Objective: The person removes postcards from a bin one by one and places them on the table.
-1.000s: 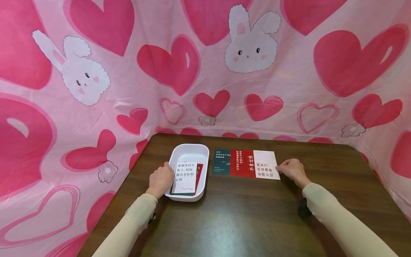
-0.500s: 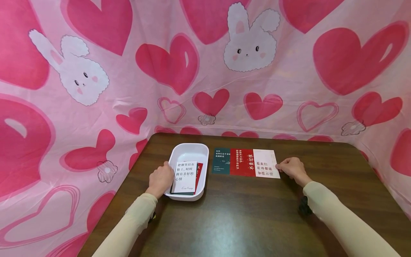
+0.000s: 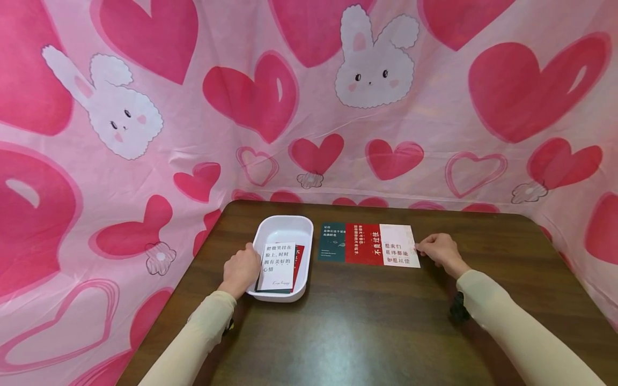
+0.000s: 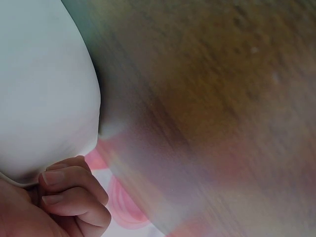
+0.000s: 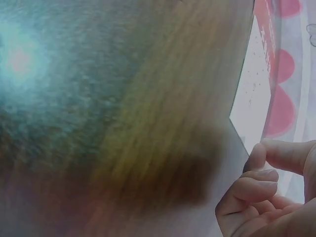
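Observation:
My left hand (image 3: 240,271) grips the left rim of a white plastic tub (image 3: 285,225); its fingers curl under the rim in the left wrist view. Inside the tub lie a white card (image 3: 280,265) with black writing, a red card (image 3: 298,262) and a dark green one beneath. To the tub's right, a dark green card (image 3: 331,244), a red card (image 3: 364,249) and a white card (image 3: 398,238) form a row on the table, edges meeting or overlapping. At the right end, my right hand (image 3: 441,253) pinches the white card's outer edge between thumb and forefinger.
All of this stands on a dark wooden table (image 3: 338,332) with a shiny light spot near the front. Behind and beside it hangs a pink cloth (image 3: 309,118) printed with hearts and rabbits. A small dark object (image 3: 458,308) shows at the right wrist.
Both hands, the tub and the cards keep nearly the same places. The head view has shifted very slightly.

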Motion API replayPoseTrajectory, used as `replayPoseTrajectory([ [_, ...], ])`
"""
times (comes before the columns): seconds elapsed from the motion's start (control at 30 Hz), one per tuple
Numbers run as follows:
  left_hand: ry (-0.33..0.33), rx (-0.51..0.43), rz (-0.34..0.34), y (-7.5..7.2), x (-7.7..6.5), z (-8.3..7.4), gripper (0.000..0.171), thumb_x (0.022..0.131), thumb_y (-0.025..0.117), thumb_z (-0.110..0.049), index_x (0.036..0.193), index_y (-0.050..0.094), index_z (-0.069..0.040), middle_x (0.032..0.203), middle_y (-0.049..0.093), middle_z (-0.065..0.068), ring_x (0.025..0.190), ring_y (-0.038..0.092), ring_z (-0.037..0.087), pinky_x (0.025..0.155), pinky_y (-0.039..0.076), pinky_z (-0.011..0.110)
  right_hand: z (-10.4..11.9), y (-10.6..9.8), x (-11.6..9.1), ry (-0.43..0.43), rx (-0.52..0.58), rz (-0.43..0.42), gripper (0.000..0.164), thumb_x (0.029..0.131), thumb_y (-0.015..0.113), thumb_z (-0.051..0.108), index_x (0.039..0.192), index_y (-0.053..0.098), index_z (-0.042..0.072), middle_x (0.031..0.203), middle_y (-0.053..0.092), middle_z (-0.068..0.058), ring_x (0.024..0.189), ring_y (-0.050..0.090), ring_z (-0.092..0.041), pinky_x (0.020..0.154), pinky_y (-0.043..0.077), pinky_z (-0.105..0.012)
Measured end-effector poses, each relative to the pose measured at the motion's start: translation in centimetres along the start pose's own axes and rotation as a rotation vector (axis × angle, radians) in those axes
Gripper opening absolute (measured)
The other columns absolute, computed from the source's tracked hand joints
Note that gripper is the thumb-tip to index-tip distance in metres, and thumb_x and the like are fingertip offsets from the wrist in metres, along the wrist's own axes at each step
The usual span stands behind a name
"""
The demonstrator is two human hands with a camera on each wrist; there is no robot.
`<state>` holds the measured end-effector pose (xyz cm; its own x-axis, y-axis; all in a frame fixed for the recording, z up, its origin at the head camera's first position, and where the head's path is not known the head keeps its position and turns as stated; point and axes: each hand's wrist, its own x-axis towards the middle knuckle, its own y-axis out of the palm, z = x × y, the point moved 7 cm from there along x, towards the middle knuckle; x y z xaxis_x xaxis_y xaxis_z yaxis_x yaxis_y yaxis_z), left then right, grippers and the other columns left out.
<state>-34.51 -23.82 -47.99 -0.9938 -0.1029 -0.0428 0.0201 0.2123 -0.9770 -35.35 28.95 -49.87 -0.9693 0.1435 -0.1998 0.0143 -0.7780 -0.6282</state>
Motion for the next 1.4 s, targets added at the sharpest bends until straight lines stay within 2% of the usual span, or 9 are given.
replayPoseTrajectory([
  [0.4, -0.013, -0.020, 0.012, 0.4, -0.2, 0.3, 0.041, 0.107, 0.057, -0.023, 0.130, 0.053, 0.011, 0.090, 0.065, 0.022, 0.072, 0.065, 0.033, 0.069, 0.061, 0.051, 2.5, -0.8, 0.8, -0.036, -0.021, -0.018, 0.034, 0.102, 0.064, 0.024, 0.109, 0.070, -0.009, 0.093, 0.070, -0.021, 0.069, 0.051, -0.025, 0.051, 0.048, -0.034],
  [0.67, -0.004, -0.010, 0.011, 0.7, -0.3, 0.2, 0.044, 0.107, 0.057, -0.024, 0.133, 0.052, 0.012, 0.093, 0.067, 0.024, 0.073, 0.066, 0.033, 0.071, 0.062, 0.052, 4.4, -1.6, 1.3, -0.085, -0.061, -0.029, 0.034, 0.101, 0.064, 0.024, 0.108, 0.069, -0.009, 0.091, 0.070, -0.023, 0.052, 0.047, -0.018, 0.048, 0.046, -0.033],
  [0.87, -0.009, -0.009, 0.013, 0.7, -0.2, 0.1, 0.042, 0.107, 0.058, -0.024, 0.130, 0.053, 0.010, 0.090, 0.065, 0.022, 0.072, 0.065, 0.033, 0.070, 0.061, 0.050, 6.5, -2.1, 1.4, -0.116, -0.076, -0.039, 0.035, 0.101, 0.064, 0.025, 0.109, 0.070, -0.008, 0.082, 0.069, -0.017, 0.048, 0.046, -0.018, 0.045, 0.042, -0.033],
  [1.03, -0.009, -0.010, 0.015, 0.7, -0.1, 0.2, 0.041, 0.107, 0.058, -0.024, 0.129, 0.053, 0.010, 0.089, 0.065, 0.021, 0.070, 0.064, 0.032, 0.069, 0.061, 0.049, 8.5, -2.4, 1.5, -0.155, -0.094, -0.052, 0.031, 0.100, 0.066, 0.023, 0.105, 0.071, -0.007, 0.083, 0.068, -0.014, 0.064, 0.052, -0.022, 0.051, 0.042, -0.032],
  [1.1, -0.009, -0.008, 0.014, 0.7, -0.1, 0.2, 0.041, 0.107, 0.058, -0.024, 0.129, 0.053, 0.010, 0.089, 0.065, 0.021, 0.070, 0.064, 0.032, 0.069, 0.061, 0.050, 9.3, -2.5, 1.6, -0.168, -0.087, -0.045, 0.029, 0.100, 0.066, 0.023, 0.103, 0.069, -0.006, 0.084, 0.069, -0.014, 0.066, 0.052, -0.021, 0.052, 0.042, -0.031],
  [1.17, -0.008, -0.008, 0.014, 0.6, -0.1, 0.2, 0.041, 0.107, 0.058, -0.024, 0.129, 0.053, 0.010, 0.089, 0.065, 0.022, 0.071, 0.065, 0.032, 0.070, 0.061, 0.050, 10.2, -2.6, 1.7, -0.185, -0.082, -0.038, 0.027, 0.100, 0.065, 0.022, 0.102, 0.066, -0.005, 0.082, 0.070, -0.012, 0.060, 0.051, -0.019, 0.049, 0.041, -0.031],
  [1.27, -0.009, -0.010, 0.019, 0.4, 0.0, 0.1, 0.042, 0.107, 0.058, -0.024, 0.131, 0.052, 0.010, 0.091, 0.065, 0.022, 0.072, 0.065, 0.033, 0.071, 0.062, 0.052, 12.2, -3.0, 1.6, -0.229, -0.091, -0.039, 0.026, 0.100, 0.064, 0.020, 0.100, 0.065, -0.005, 0.079, 0.070, -0.011, 0.059, 0.051, -0.018, 0.049, 0.042, -0.031],
  [1.4, -0.005, -0.010, 0.009, 0.1, 0.2, 0.1, 0.042, 0.107, 0.058, -0.024, 0.130, 0.052, 0.010, 0.092, 0.065, 0.023, 0.073, 0.066, 0.034, 0.072, 0.062, 0.053, 15.0, -3.2, 1.4, -0.291, -0.115, -0.069, 0.025, 0.100, 0.064, 0.020, 0.097, 0.067, -0.005, 0.080, 0.070, -0.014, 0.069, 0.054, -0.023, 0.055, 0.045, -0.032],
])
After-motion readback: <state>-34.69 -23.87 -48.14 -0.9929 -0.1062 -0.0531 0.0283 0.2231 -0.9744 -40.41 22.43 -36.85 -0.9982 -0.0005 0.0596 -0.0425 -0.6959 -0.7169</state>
